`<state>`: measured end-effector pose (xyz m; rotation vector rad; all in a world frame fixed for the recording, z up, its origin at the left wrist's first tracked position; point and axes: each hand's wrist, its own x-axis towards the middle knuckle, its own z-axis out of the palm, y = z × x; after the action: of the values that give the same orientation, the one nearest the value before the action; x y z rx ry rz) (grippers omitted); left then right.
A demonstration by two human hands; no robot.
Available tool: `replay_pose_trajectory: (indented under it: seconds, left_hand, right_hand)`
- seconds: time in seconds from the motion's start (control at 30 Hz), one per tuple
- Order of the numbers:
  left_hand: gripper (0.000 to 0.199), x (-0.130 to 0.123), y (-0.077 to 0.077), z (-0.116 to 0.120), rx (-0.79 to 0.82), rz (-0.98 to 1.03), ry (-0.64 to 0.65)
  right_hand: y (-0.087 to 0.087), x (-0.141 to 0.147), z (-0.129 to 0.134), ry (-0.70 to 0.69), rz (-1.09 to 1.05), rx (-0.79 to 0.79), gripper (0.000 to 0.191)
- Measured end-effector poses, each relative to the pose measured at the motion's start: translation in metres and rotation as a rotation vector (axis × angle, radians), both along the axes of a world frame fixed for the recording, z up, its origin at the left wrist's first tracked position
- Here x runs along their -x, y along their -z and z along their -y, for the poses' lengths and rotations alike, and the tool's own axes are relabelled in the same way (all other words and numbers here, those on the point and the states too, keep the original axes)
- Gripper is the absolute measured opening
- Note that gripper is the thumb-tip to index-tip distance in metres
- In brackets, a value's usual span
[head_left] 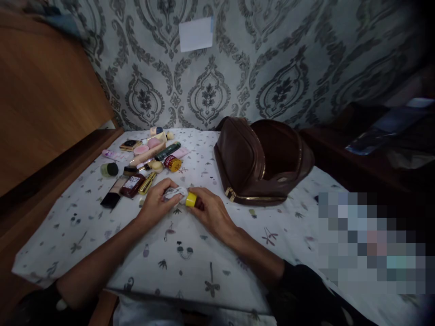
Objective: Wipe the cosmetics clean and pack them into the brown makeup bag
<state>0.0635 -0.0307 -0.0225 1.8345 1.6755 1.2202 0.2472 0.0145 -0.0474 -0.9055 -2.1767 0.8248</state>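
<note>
My left hand (pixel 158 199) is closed around a bunched white cloth (pixel 176 194) in front of the spread-out cosmetics. Against that cloth, my right hand (pixel 213 211) grips a small dark container with a yellow band or cap (pixel 191 199), tipped on its side. Part of the container is hidden by my fingers. Just beyond my left hand lie a gold tube (pixel 147 183), a dark red bottle with a pale label (pixel 132 185) and a red and gold jar (pixel 172 163). To the right stands a brown toiletry bag (pixel 251 158), unzipped with its flap up.
More cosmetics lie at the back left, among them a compact (pixel 130 145), a green-capped jar (pixel 109 169) and a dark green tube (pixel 167 151). A patterned white cloth (pixel 190 271) covers the table. A wooden panel (pixel 50 81) borders the left, and a papered wall (pixel 231 90) the back.
</note>
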Motion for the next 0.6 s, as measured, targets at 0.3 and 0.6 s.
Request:
replay_pose_trajectory:
  seconds: [0.3,0.6]
  left_hand:
    - [0.018,0.0006,0.0005,-0.0008,0.034,0.047,-0.009]
    - [0.018,-0.002,-0.0018,0.0005,0.028,0.03,-0.017]
  right_hand:
    - [-0.0014,0.0026,-0.0043,0.071,-0.025,0.131,0.052]
    - [-0.0038,-0.0014,-0.0026,0.029,-0.002,0.034,0.028]
